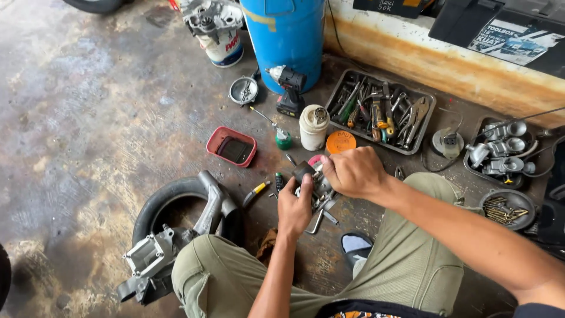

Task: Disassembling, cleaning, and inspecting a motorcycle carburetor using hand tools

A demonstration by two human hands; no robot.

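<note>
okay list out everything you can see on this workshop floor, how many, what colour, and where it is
Metal part: one, grey, floor centre, held in both hands.
Tool tray: one, grey, upper right, full of hand tools.
Cordless driver: one, black and red, by the barrel.
Barrel: one, blue, top centre.
White bottle: one, left of the tray.
Orange lid: one, beside the bottle.
Red tray: one, holding a dark pad, left of centre.
Tyre: one, black, lower left, with a grey engine part.
Bolt dish: one, dark, far right.
Left hand: grips the part from below.
Right hand: grips it from above.
</note>
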